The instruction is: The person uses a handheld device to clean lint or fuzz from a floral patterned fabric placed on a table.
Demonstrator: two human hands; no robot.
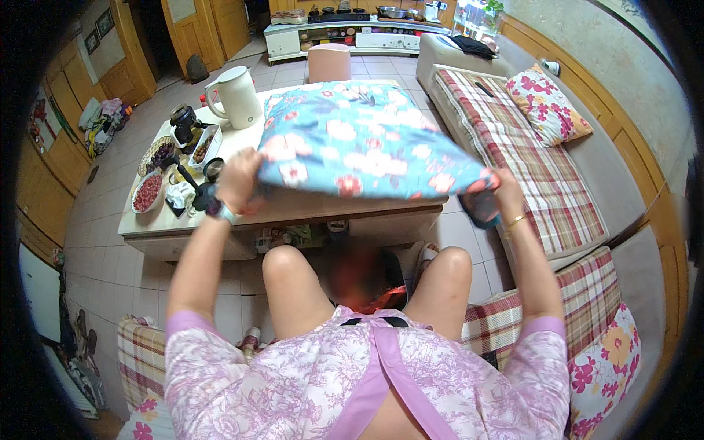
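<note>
A blue floral cloth (363, 143) is stretched out in front of me above the coffee table (352, 212). It is blurred in places, and whether it is a single sheet or a cover I cannot tell. My left hand (240, 179) grips its near left corner. The near right corner is pinched in my right hand (507, 190), beyond the table's right end. A dark part of the fabric (479, 209) hangs below that hand. The cloth's far portion seems to rest on the tabletop and hides much of it.
Left on the table stand a white electric kettle (236, 98), a dark glass jar (184, 121), a bowl of red pieces (147, 192) and a basket of grapes (160, 157). A pink stool (329, 63) is beyond. A plaid-covered sofa (542, 181) runs along the right.
</note>
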